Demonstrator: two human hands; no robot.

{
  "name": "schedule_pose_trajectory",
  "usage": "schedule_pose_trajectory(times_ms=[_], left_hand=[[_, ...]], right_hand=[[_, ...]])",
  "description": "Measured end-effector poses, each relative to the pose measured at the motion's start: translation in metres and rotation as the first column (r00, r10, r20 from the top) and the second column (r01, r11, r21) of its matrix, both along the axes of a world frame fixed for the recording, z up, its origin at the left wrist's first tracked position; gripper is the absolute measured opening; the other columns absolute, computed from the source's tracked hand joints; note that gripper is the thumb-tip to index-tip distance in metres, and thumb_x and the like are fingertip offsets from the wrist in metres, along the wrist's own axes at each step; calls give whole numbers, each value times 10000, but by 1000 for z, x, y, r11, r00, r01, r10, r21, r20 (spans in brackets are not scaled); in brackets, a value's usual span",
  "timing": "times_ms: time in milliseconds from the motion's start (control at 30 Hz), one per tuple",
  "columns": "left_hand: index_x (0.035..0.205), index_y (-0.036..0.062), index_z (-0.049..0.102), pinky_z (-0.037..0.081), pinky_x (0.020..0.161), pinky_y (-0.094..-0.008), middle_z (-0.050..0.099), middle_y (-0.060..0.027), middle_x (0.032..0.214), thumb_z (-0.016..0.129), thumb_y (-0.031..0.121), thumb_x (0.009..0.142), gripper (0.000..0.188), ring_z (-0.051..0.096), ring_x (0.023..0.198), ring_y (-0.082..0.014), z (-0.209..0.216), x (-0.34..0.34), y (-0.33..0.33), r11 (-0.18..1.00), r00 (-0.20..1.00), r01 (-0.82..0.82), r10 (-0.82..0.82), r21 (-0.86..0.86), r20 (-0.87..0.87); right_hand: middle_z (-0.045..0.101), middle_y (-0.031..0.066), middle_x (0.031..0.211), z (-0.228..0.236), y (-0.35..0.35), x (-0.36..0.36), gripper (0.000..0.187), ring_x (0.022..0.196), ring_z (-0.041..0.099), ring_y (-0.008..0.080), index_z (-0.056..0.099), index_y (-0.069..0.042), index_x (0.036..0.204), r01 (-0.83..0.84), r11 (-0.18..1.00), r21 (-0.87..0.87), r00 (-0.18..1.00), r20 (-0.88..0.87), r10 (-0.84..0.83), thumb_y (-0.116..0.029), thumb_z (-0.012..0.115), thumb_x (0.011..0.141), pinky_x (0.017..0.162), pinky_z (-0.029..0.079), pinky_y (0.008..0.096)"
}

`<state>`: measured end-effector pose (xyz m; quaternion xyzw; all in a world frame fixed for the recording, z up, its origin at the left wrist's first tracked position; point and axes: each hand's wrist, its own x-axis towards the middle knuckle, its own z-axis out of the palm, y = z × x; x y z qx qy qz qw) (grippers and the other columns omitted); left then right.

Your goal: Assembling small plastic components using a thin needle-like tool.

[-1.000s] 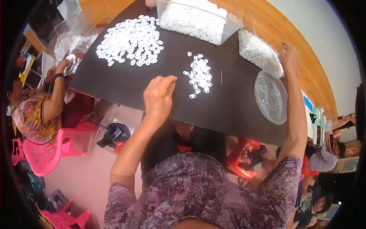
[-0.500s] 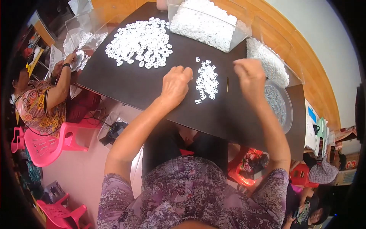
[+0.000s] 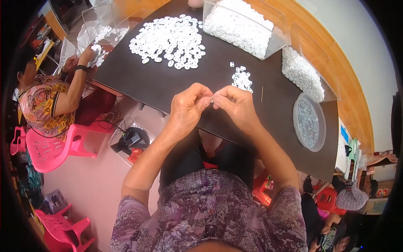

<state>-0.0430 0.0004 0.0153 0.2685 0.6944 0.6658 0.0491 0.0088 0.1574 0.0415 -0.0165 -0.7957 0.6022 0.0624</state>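
Note:
My left hand [image 3: 189, 105] and my right hand [image 3: 236, 106] meet above the near part of the dark table [image 3: 168, 80], fingertips pinched together. Between them is a tiny pale piece [image 3: 212, 99], mostly covered by the fingers, so its kind cannot be made out. Just beyond my right hand lies a small pile of white plastic pieces with holes [image 3: 242, 79], its near part hidden by that hand. A thin brass-coloured rod [image 3: 262, 94] rests to the right of the pile. Farther left is a large spread of white oval two-holed pieces [image 3: 168, 40].
Two clear bins [image 3: 273, 44] of white pieces stand along the far right edge. A round clear tub [image 3: 322, 126] of small metal parts sits at the right. To the left a person [image 3: 46, 101] handles white pieces beside a pink chair [image 3: 50, 147]. Another person [image 3: 331, 231] is at lower right.
My right hand has come left from beside the tub, and my left hand has moved nearer to me. Both now meet fingertip to fingertip. The whole view has shifted slightly.

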Motion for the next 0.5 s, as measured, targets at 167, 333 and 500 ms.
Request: schedule_pose_trajectory(times_ms=[167,333,500], left_hand=[[933,-17,609,434,625,-182,588,5,729,646,72,840,133,516,657,-58,1,7,-3,943,948,-25,-83,333,307],[951,-5,635,406,568,-184,619,-14,767,649,90,837,149,519,638,-61,-4,16,-5,923,898,-113,-64,367,436],[925,7,647,403,567,-189,616,-9,766,633,92,852,112,516,635,-63,-3,22,-3,889,888,-220,11,403,459]], right_hand=[[623,38,730,4,-14,2,122,661,541,64,621,35,829,74,986,-147,997,-9,-76,-82,596,855,607,438,209],[626,38,733,-4,-29,4,128,664,547,65,621,36,837,125,965,-231,990,-27,-135,-85,589,863,614,444,206],[616,23,722,-10,-37,1,118,656,539,52,616,32,820,100,984,-146,992,-64,-110,-73,585,863,596,439,202]])
